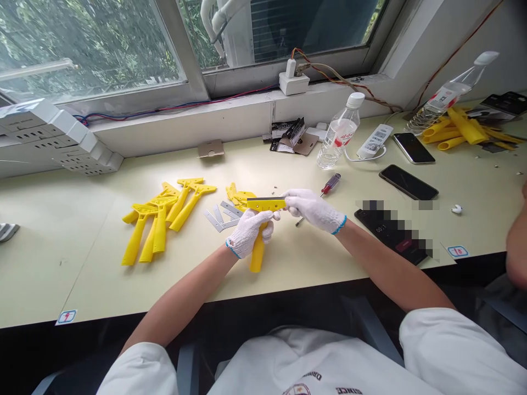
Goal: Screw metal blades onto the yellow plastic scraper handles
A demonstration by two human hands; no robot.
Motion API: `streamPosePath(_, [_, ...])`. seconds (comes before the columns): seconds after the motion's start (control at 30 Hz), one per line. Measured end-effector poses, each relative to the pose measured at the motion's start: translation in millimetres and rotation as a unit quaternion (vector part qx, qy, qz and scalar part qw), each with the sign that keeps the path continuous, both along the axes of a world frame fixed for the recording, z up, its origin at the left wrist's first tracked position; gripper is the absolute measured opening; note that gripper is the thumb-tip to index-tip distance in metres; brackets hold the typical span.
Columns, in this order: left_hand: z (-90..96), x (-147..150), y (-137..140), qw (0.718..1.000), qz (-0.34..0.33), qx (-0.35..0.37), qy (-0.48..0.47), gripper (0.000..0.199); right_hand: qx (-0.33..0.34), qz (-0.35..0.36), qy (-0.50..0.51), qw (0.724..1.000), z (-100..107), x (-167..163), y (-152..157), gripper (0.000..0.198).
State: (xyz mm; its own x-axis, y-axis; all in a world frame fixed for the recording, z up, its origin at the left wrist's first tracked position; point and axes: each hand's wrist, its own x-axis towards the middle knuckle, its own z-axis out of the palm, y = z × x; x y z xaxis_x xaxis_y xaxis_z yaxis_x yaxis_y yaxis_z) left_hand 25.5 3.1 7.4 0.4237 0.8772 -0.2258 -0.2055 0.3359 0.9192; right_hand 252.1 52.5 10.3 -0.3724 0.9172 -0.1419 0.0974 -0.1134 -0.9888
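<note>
A yellow plastic scraper [257, 252] is held up over the table, its wide head at the top with a dark blade strip along the upper edge. Wrapped round its neck is my left hand [248, 230], in a white knit glove. The gloved fingers of my right hand [312, 209] pinch the right end of the head; the fingertips are partly hidden. Behind the scraper lie small yellow plates [237, 195] and loose metal blades [214, 219]. A screwdriver [330, 185] rests on the table, its shaft passing under my right hand.
Several yellow scraper handles [158, 225] lie to the left. Bottles [338, 134], phones [408, 182], a power strip [375, 140] and opened packaging [290, 134] occupy the back and right. White boxes [53, 131] are stacked at the far left. Another person's arm [517, 241] shows at the right edge.
</note>
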Motion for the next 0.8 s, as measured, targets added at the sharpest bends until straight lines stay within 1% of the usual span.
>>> streamPosePath(0.03, [-0.8, 0.1, -0.7, 1.0, 0.008, -0.004, -0.009, 0.03, -0.031, -0.013, 0.046, 0.998, -0.5, 1.4, 2.8, 0.026])
streamPosePath(0.1, [-0.9, 0.0, -3.3, 0.999, 0.024, -0.008, -0.022, 0.031, -0.074, -0.048, 0.117, 0.989, -2.0, 4.0, 7.2, 0.04])
streamPosePath(0.17, [0.3, -0.5, -6.3, 0.999, 0.031, -0.009, -0.028, 0.033, -0.086, -0.072, 0.145, 0.983, -3.7, 5.5, 9.3, 0.049])
streamPosePath(0.23, [1.2, -1.1, -8.8, 0.999, 0.027, -0.008, -0.026, 0.032, -0.08, -0.077, 0.146, 0.983, -5.2, 5.3, 8.8, 0.049])
streamPosePath(0.3, [0.6, -2.4, -10.6, 1.0, 0.024, 0.001, -0.02, 0.029, -0.058, -0.085, 0.137, 0.985, -6.1, 3.2, 6.9, 0.044])
streamPosePath(0.43, [-3.8, -7.0, -12.7, 1.0, 0.013, 0.027, -0.004, 0.027, -0.006, -0.14, 0.126, 0.982, -7.7, -2.7, 3.3, 0.036])
streamPosePath(0.53, [-6.0, -9.8, -13.1, 0.999, -0.001, 0.032, 0.014, 0.028, 0.024, -0.149, 0.122, 0.981, -9.7, -4.5, 1.4, 0.044])
streamPosePath(0.63, [-7.1, -9.6, -12.5, 0.999, 0.004, 0.025, 0.023, 0.028, 0.091, -0.151, 0.103, 0.979, -10.6, -3.6, -1.9, 0.048])
streamPosePath(0.73, [-8.9, -7.7, -12.0, 1.0, 0.015, 0.012, 0.019, 0.026, 0.178, -0.182, 0.064, 0.965, -8.6, -2.3, -6.1, 0.04])
streamPosePath(0.8, [-10.3, -6.8, -12.0, 1.0, 0.017, 0.003, 0.018, 0.026, 0.203, -0.189, 0.049, 0.959, -6.4, -2.1, -8.1, 0.036])
